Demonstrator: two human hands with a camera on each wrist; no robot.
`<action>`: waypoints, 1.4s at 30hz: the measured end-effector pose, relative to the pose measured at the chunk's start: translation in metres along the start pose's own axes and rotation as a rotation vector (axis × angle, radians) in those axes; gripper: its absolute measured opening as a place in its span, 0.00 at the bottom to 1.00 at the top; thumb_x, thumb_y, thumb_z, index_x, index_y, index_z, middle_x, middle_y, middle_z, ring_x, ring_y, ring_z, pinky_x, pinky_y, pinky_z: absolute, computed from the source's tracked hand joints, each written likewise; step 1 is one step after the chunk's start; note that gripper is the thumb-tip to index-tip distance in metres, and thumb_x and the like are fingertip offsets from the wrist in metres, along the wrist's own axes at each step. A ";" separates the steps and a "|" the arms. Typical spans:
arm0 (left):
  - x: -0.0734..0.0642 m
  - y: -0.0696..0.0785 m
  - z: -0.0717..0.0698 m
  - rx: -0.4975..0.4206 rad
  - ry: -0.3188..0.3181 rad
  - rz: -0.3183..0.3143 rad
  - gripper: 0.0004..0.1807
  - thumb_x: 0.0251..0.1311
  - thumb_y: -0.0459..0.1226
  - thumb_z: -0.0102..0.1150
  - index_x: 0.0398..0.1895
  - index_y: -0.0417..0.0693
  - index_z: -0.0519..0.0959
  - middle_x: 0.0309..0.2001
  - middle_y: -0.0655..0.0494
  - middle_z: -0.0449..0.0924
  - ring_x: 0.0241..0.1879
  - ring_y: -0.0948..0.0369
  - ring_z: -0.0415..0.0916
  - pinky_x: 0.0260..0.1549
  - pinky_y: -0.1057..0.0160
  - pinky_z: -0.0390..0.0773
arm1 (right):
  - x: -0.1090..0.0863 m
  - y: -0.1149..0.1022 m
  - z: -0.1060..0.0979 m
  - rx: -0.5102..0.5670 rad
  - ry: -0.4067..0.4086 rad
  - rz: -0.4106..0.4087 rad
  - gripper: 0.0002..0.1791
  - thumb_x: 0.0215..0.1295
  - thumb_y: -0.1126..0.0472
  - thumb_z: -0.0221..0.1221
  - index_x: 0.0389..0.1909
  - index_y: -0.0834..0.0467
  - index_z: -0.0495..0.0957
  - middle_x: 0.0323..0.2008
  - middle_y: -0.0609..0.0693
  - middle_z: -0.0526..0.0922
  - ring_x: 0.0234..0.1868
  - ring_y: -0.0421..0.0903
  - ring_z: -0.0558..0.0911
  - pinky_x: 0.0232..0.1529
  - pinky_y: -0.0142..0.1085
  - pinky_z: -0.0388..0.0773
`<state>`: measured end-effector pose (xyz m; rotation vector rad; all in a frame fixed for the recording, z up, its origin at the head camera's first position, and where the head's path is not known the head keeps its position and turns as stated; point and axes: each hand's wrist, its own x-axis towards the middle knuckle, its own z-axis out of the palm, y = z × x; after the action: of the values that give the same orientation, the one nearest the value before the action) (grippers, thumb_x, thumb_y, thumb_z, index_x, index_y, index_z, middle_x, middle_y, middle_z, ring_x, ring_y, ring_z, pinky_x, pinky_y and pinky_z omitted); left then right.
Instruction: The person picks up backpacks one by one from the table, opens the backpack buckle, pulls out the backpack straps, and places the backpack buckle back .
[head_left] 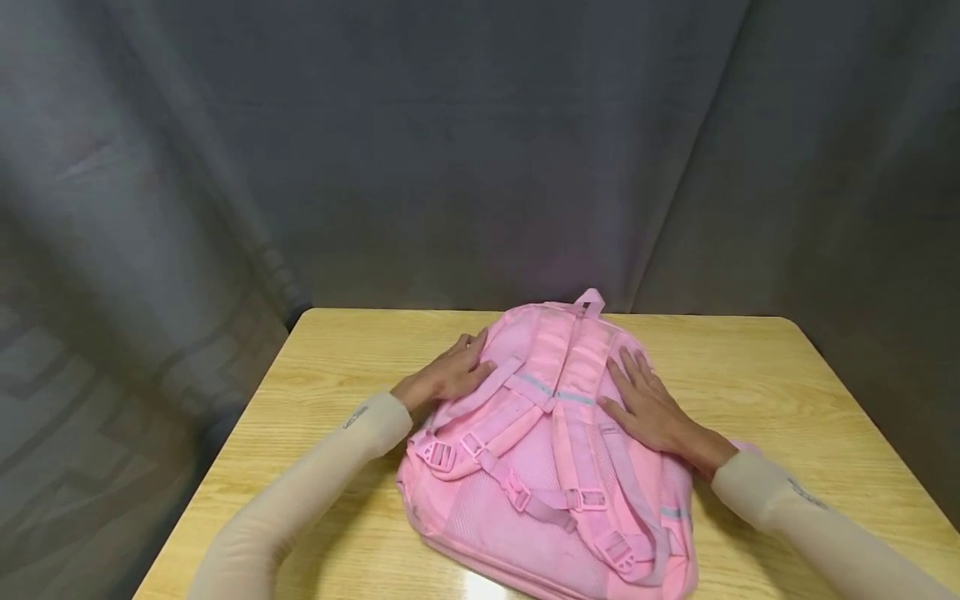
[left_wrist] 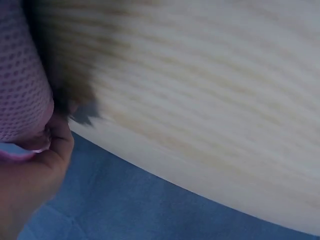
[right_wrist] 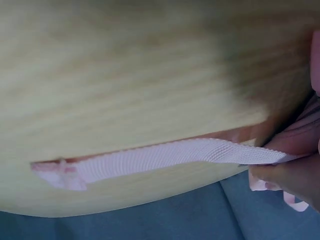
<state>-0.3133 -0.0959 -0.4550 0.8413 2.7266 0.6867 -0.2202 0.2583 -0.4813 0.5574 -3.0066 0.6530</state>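
Now, a pink fabric backpack (head_left: pixel 487 510) with mesh panels lies on the pale yellow wood-grain table (head_left: pixel 322 358), padded shoulder straps (head_left: pixel 576 450) and a pink plastic buckle (head_left: pixel 517 491) facing up, its top near the far edge and its base toward the near side, well apart from the left and right edges. The left hand (head_left: pixel 453 372) rests on the bag's upper left side, fingers loosely extended along it, thumb apart. The right hand (head_left: pixel 647 410) lies on the upper right side, fingers straight and spread, touching without grasping. A pale pink ribbed webbing strap (right_wrist: pixel 150 160) stretches over the table beside the right hand. Beyond the far edge hangs a dark grey curtain (head_left: pixel 465 150)
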 end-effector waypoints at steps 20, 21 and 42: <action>-0.017 0.002 0.011 0.139 0.117 -0.198 0.34 0.72 0.49 0.39 0.75 0.40 0.53 0.59 0.36 0.67 0.50 0.41 0.76 0.55 0.46 0.76 | 0.028 -0.001 0.002 -0.019 -0.054 -0.129 0.41 0.74 0.45 0.50 0.77 0.65 0.50 0.79 0.65 0.39 0.78 0.67 0.36 0.72 0.68 0.42; -0.018 0.002 0.011 0.140 0.123 -0.201 0.34 0.72 0.49 0.40 0.75 0.40 0.54 0.59 0.36 0.67 0.49 0.41 0.77 0.55 0.46 0.76 | 0.029 -0.001 0.002 -0.018 -0.058 -0.130 0.41 0.74 0.45 0.50 0.77 0.65 0.49 0.79 0.65 0.38 0.78 0.67 0.36 0.72 0.68 0.41; -0.028 0.008 0.014 0.123 0.144 -0.251 0.34 0.69 0.48 0.41 0.74 0.40 0.56 0.56 0.37 0.67 0.40 0.45 0.77 0.48 0.47 0.78 | 0.038 0.002 0.001 -0.027 -0.077 -0.164 0.41 0.73 0.45 0.51 0.77 0.64 0.50 0.79 0.64 0.40 0.78 0.67 0.37 0.72 0.67 0.42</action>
<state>-0.2825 -0.1010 -0.4616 0.4756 2.9589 0.5514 -0.2566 0.2465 -0.4795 0.8358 -2.9916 0.5924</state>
